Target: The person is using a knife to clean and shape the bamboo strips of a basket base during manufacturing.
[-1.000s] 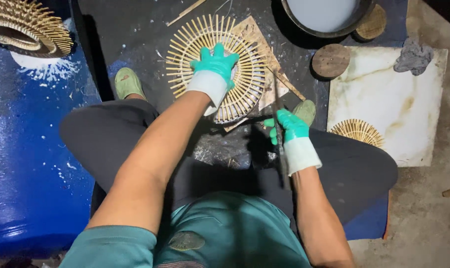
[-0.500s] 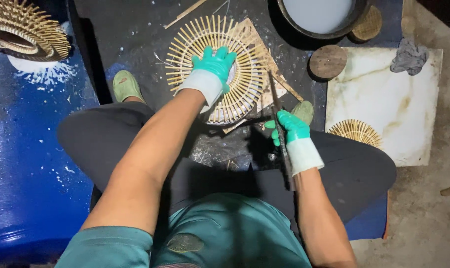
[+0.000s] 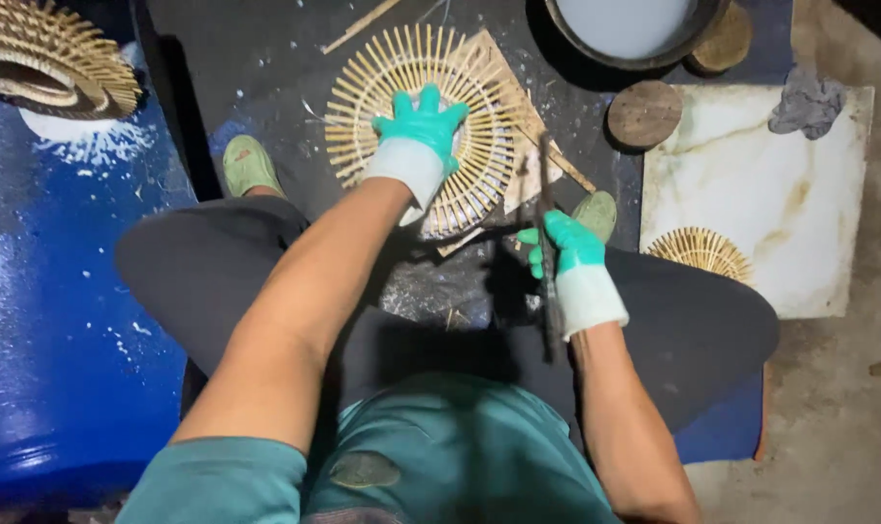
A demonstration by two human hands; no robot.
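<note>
My left hand (image 3: 419, 136), in a green and white glove, presses flat with fingers spread on the middle of a round disc of radiating bamboo sticks (image 3: 382, 87) that lies on the dark floor. My right hand (image 3: 568, 260), gloved the same way, is closed around a long dark blade-like tool (image 3: 547, 243) held upright, just right of the disc's edge. A thin wooden board (image 3: 523, 146) lies under the disc's right side.
A second small bamboo disc (image 3: 700, 252) lies on a white stone tile (image 3: 780, 204) at right, with a grey rag (image 3: 804, 97). A round wooden block (image 3: 644, 114) and a dark basin (image 3: 634, 29) sit beyond. A blue drum (image 3: 52, 320) stands left, a stacked bamboo piece (image 3: 42, 58) above it.
My right hand has lifted the tool a little and brought it closer to the disc's right edge. My left hand stays pressed on the disc's middle.
</note>
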